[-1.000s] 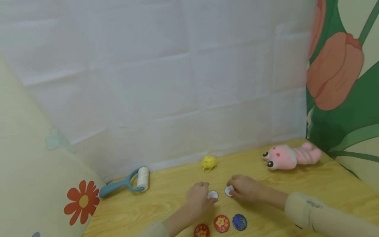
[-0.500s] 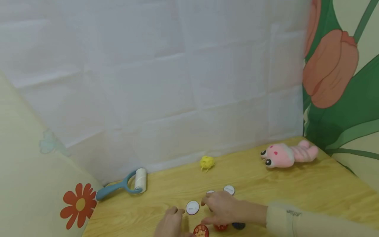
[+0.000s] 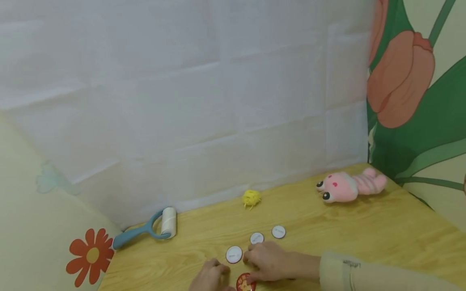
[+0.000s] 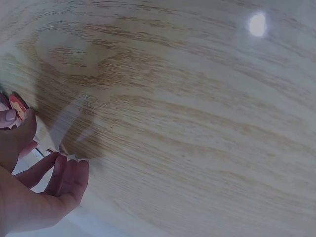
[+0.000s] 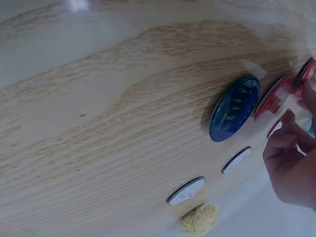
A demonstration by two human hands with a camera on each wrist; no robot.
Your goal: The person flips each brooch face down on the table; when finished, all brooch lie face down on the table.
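At the table's front edge in the head view, a red button badge (image 3: 244, 283) with a yellow figure lies face up between both hands. The left hand (image 3: 209, 277) is to its left with bent fingers, thumb close to the badge's edge. From the other side the right hand (image 3: 268, 260) reaches in, thumb on the badge, fingers spread near the white-backed badges. Three of these lie face down: a left one (image 3: 234, 254), a middle one (image 3: 257, 238) and a right one (image 3: 278, 232). A blue badge (image 5: 235, 108) and a second red badge (image 5: 274, 98) show in the right wrist view.
A blue-handled lint roller (image 3: 145, 230) lies at the table's left. A yellow yarn ball (image 3: 251, 199) sits near the white sheet (image 3: 218, 121) at the back. A pink plush toy (image 3: 349, 186) lies at the back right of the wooden table (image 3: 382, 230).
Both hands have left the two white-backed badges and come nearer the front, around the red badge. A third white-backed badge came into sight on the left. The view has shifted slightly.
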